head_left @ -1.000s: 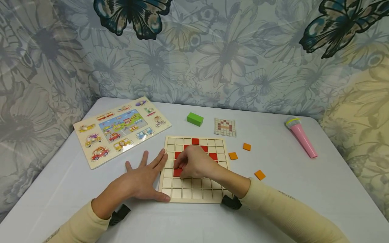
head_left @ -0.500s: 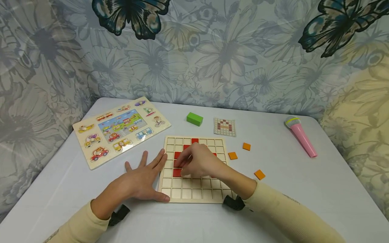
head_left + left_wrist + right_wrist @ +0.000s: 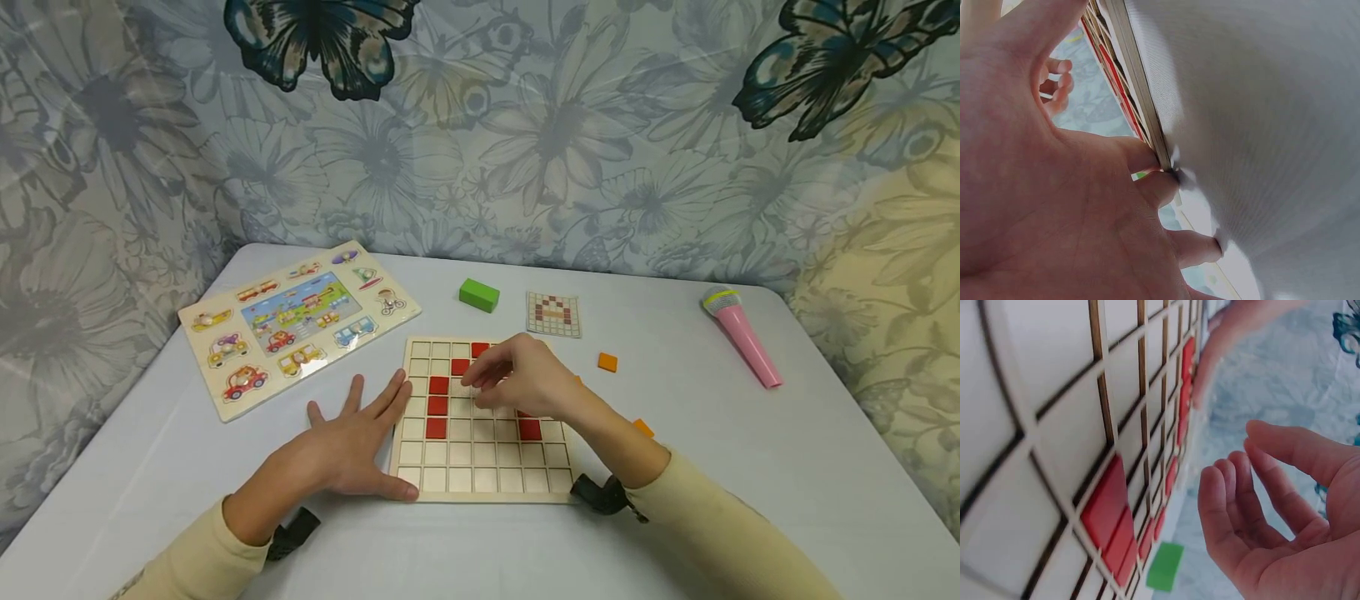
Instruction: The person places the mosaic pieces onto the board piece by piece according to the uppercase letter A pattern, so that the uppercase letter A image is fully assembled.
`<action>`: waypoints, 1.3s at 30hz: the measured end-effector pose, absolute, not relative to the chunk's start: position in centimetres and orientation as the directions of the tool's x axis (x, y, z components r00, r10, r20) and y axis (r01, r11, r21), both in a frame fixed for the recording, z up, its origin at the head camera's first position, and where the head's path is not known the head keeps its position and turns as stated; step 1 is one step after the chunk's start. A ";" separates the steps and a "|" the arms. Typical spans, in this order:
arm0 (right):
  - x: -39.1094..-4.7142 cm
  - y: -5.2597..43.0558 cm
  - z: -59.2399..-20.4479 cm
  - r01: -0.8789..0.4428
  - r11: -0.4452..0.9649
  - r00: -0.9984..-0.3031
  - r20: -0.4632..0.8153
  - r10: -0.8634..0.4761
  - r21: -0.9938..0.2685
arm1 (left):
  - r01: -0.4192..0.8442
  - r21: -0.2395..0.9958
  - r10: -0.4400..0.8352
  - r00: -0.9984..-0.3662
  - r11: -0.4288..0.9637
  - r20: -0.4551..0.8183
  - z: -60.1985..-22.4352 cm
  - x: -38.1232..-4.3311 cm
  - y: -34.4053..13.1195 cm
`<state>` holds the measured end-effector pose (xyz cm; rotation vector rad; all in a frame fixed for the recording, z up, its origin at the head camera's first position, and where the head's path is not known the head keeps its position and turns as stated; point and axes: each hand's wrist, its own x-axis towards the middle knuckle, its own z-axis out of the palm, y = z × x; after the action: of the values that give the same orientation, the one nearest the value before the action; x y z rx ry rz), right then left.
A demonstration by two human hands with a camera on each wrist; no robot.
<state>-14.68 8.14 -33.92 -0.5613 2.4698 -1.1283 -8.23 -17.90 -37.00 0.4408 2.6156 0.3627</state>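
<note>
A wooden grid board [image 3: 486, 481] lies on the table with red square tiles [image 3: 437, 406] in several of its cells. Along its left edge rests my left hand [image 3: 348, 450], fingers spread, thumb at the near corner; the left wrist view has its fingertips beside the board's side [image 3: 1138, 81]. Over the middle of the board hovers my right hand [image 3: 528, 379], its fingers loosely bent. Nothing is between those fingers in the right wrist view, where the hand [image 3: 1285, 519] is apart from the grid and the tiles [image 3: 1107, 515]. Its back and wrist hide the board's upper right part.
Orange tiles [image 3: 607, 362] lie right of the board, one partly behind the right wrist. Beyond the board are a green block [image 3: 479, 295] and a small pattern card [image 3: 553, 314]. A vehicle picture puzzle [image 3: 300, 321] is at left, a pink toy microphone [image 3: 748, 342] at right.
My right hand has lifted from the left column of red tiles and moved right and away, uncovering those tiles. My left hand has stayed in place.
</note>
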 end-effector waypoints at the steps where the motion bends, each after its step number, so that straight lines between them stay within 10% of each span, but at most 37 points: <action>1: -14.7 8.5 -33.8 -0.196 0.599 -0.856 -0.163 -0.491 -0.776 | 0.245 0.326 0.367 -0.842 0.913 -0.395 -37.0 -8.2 -17.9; 39: -17.0 19.9 -35.1 -0.058 0.719 -0.931 -0.223 -0.289 -0.693 | 0.266 0.334 0.386 -0.844 0.904 -0.372 -37.2 -8.2 -18.1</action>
<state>-16.95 19.86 -35.12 -0.2715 2.6092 -1.0362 -8.16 -18.06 -37.20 0.4737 2.6288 0.3759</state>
